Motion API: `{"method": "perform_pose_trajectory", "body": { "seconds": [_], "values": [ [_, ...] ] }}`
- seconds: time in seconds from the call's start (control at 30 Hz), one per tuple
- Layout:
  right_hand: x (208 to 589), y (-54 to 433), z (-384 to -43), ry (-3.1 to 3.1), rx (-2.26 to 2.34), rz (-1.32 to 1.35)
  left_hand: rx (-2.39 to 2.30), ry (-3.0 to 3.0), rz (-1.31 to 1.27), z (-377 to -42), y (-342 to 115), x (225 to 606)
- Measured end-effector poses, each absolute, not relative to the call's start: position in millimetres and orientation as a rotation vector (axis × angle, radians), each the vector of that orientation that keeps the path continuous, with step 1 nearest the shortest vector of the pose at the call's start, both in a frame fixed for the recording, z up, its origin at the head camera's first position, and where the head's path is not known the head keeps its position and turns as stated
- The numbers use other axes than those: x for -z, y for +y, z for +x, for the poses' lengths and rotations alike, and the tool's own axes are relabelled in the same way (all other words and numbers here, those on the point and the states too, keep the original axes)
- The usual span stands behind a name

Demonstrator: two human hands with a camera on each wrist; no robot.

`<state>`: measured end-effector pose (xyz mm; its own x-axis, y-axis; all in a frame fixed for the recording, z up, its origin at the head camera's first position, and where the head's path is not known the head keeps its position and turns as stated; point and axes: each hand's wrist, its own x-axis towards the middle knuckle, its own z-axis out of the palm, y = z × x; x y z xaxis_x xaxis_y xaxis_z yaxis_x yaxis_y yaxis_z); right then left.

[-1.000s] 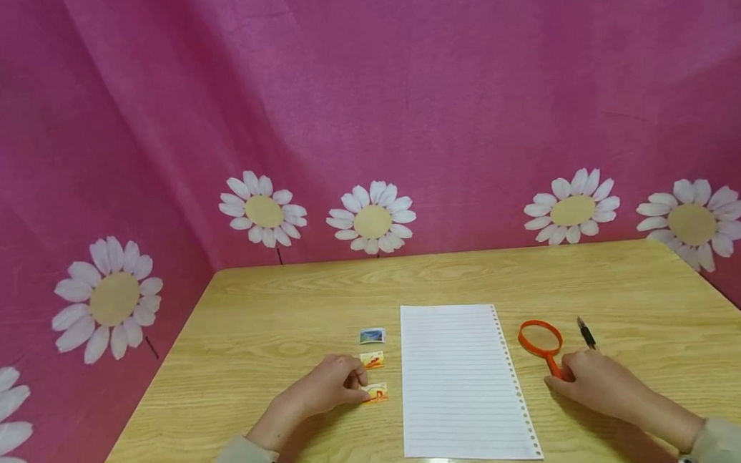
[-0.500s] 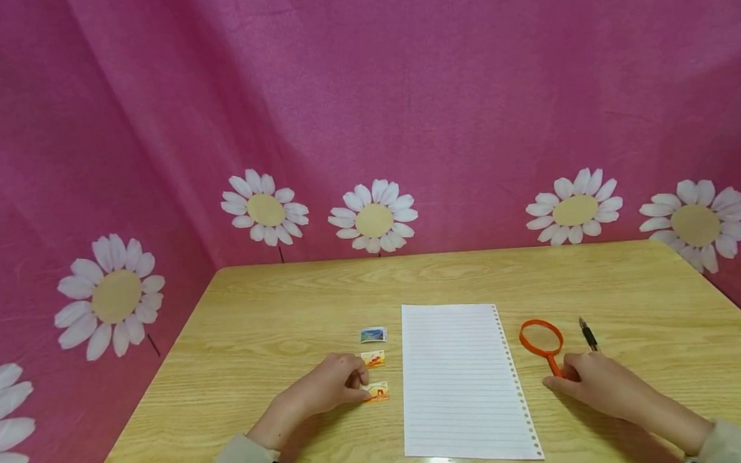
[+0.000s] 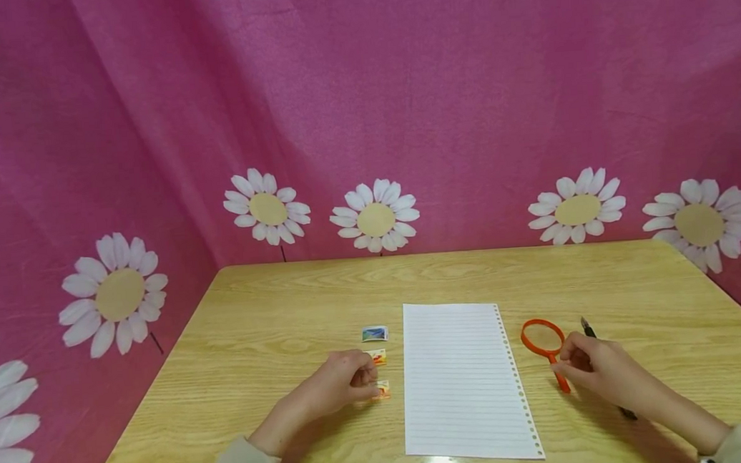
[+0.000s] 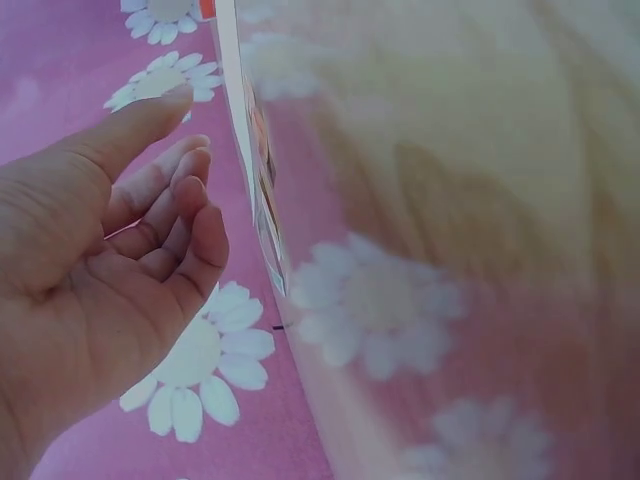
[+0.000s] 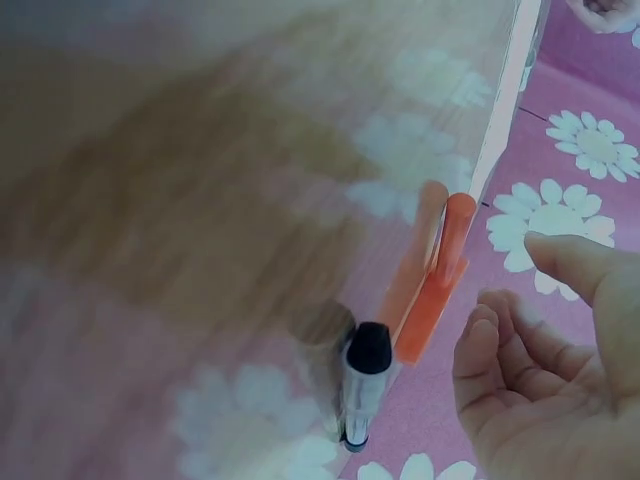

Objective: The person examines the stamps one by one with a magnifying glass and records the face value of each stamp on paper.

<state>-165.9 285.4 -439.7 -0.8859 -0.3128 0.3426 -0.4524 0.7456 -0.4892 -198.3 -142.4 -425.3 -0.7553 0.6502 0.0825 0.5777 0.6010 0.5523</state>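
My left hand (image 3: 341, 380) hovers with loosely curled fingers over two small yellow-and-red stamp-like pictures, covering part of each. One yellow picture (image 3: 379, 358) lies above the other yellow picture (image 3: 384, 389). In the left wrist view the left hand (image 4: 110, 250) holds nothing and is apart from the tabletop. My right hand (image 3: 606, 373) is beside the handle of an orange magnifying glass (image 3: 562, 384). In the right wrist view a gap separates the right hand (image 5: 550, 350) from the magnifying glass (image 5: 430, 310); thumb and fingers are apart. A black-tipped pen (image 5: 362, 380) lies partly beneath the right arm.
A small blue-green picture (image 3: 375, 334) lies farther back than the yellow ones. Lined paper (image 3: 465, 383) with punched holes along its right edge lies between the hands on the wooden table (image 3: 285, 302). A pink flowered cloth (image 3: 452, 111) hangs behind.
My right hand has come off the magnifying glass handle, showing its end and the pen's lower end. My left hand has lifted and shifted slightly right, covering more of the yellow pictures.
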Motion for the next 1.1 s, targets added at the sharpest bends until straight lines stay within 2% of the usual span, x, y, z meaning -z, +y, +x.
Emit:
{"method": "perform_pose_trajectory", "body": {
  "seconds": [0.83,1.1],
  "values": [
    [439,300,-183,-2.596,-0.737,0.637,-0.824,2.632,1.194,-174,-122,427],
    [438,308,-189,-2.616,-0.704,0.609,-0.807,2.609,1.169,-168,-117,426]
  ]
}}
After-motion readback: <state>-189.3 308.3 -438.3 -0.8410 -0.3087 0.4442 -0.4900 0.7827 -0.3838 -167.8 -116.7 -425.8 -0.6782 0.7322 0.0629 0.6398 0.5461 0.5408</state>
